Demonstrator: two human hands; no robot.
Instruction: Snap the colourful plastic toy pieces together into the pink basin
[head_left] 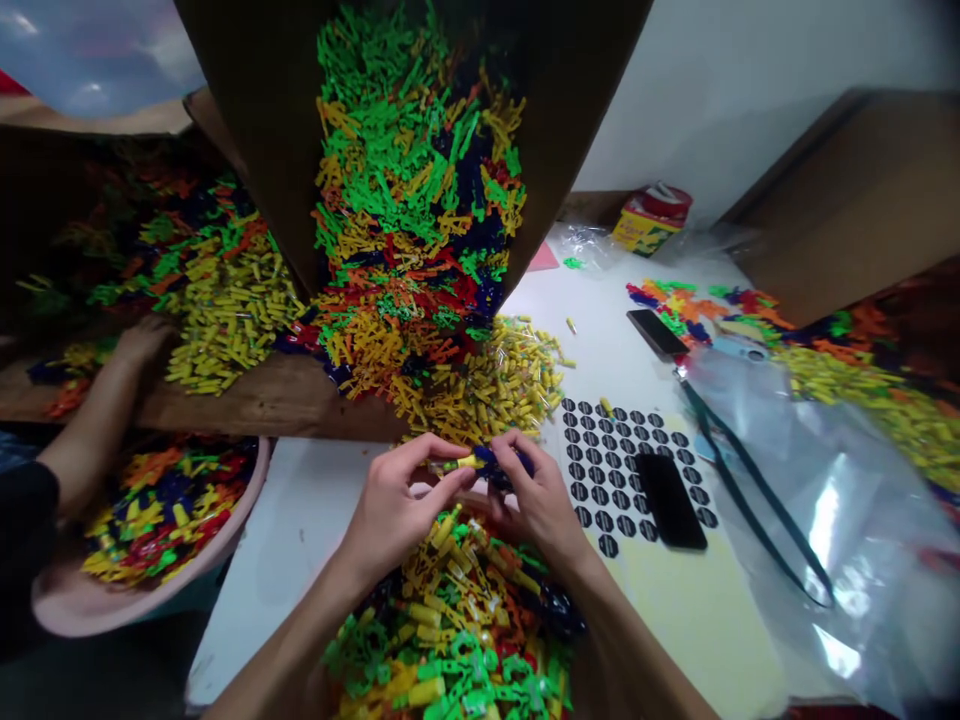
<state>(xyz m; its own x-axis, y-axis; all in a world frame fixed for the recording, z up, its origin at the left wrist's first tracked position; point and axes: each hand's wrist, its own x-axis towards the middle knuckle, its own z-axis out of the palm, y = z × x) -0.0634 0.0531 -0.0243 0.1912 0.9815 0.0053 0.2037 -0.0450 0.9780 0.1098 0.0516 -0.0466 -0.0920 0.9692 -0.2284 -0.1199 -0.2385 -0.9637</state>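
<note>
In front of me, my left hand (pixel 397 505) pinches a small yellow tube (pixel 468 462) between thumb and fingers. My right hand (pixel 538 495) grips a dark blue plastic piece (pixel 489 464) that meets the tube's end; whether the two are joined I cannot tell. Below both hands lies a heap of green, yellow, orange and blue plastic pieces (pixel 465 640), some with yellow tubes on them. Just beyond my fingers is a pile of loose yellow tubes (pixel 510 385). Behind it, loose coloured plastic pieces (pixel 405 180) spill from a tall dark carton.
At left, another person's hand (pixel 144 340) reaches to a tube pile (pixel 229 310), above a pink basin (pixel 247 520) of coloured pieces. On the right are a sheet of round black stickers (pixel 596 470), a black phone (pixel 670 500), a second phone (pixel 657 332), a strap (pixel 750 505) and clear plastic bags (pixel 840 520).
</note>
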